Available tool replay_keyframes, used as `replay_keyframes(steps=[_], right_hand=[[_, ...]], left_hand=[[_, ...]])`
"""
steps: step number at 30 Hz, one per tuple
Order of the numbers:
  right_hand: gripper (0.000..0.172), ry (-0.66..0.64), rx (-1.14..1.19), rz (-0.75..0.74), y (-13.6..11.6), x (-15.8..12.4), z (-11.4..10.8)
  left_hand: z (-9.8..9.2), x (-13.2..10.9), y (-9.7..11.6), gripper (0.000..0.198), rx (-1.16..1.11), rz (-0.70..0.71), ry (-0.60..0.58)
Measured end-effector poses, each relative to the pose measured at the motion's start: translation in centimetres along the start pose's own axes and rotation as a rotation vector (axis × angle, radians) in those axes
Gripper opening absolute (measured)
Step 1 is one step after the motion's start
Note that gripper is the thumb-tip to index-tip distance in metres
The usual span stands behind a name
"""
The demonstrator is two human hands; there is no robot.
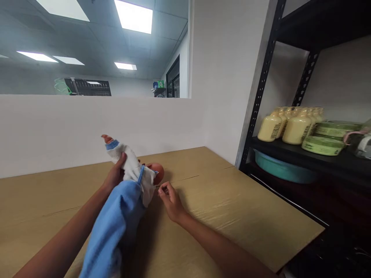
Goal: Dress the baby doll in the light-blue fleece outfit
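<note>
A baby doll in a white top (131,164) and blue trousers (116,220) lies tilted over the brown table. Its head (158,173) points right, and one arm with a blue cuff sticks up to the left. My left hand (116,172) is wrapped round the doll's raised white sleeve. Close to the doll's head and lower sleeve is my right hand (171,200), with its fingers curled together; whether anything small is between them is hidden.
The brown table (220,193) meets a white wall behind. At the right, a black shelf (290,148) holds cream bottles (295,129), green tubs (323,144) and a teal basin (284,168).
</note>
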State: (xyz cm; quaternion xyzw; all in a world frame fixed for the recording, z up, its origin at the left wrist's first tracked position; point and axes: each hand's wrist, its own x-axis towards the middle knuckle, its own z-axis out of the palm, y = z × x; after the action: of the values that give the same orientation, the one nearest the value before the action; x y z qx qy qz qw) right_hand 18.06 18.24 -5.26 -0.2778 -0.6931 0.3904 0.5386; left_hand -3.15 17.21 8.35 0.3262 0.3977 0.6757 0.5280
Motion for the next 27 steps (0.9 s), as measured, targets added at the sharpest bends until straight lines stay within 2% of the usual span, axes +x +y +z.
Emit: replay_keyframes(steps=[2,5,9,13,19,20,24,27], right_hand=[[0.018,-0.051,0.009,-0.023,-0.7,-0.6,0.7],[0.014,-0.14,-0.034,-0.144,-1.8,-1.4,1.6],[0.022,-0.242,-0.101,-0.248,-3.6,-2.4,2.8],[0.029,-0.188,-0.123,-0.177,-4.6,-2.8,4.3],[0.045,-0.102,-0.096,-0.058,-4.5,-2.1,6.0],[0.043,-0.105,-0.086,-0.05,-4.5,-1.9,6.2],[0.018,-0.141,-0.005,-0.014,-4.3,-0.8,6.3],[0.017,-0.152,0.081,-0.064,-4.0,-0.5,6.0]], left_hand=[[-1.3,0.2,0.3,0.032,-0.129,-0.03,0.041],[-3.3,0.4,0.4,0.033,-0.241,-0.023,0.072],[-4.9,0.5,0.2,0.041,-0.296,-0.017,0.086],[-5.8,0.9,-0.3,0.044,-0.341,-0.011,0.11],[-6.5,1.1,-0.7,0.043,-0.353,-0.037,0.096],[-6.6,1.2,-0.8,0.043,-0.352,-0.036,0.092],[-7.1,1.8,-1.1,0.037,-0.34,-0.045,0.071],[-7.6,2.2,-1.4,0.037,-0.326,-0.059,0.063]])
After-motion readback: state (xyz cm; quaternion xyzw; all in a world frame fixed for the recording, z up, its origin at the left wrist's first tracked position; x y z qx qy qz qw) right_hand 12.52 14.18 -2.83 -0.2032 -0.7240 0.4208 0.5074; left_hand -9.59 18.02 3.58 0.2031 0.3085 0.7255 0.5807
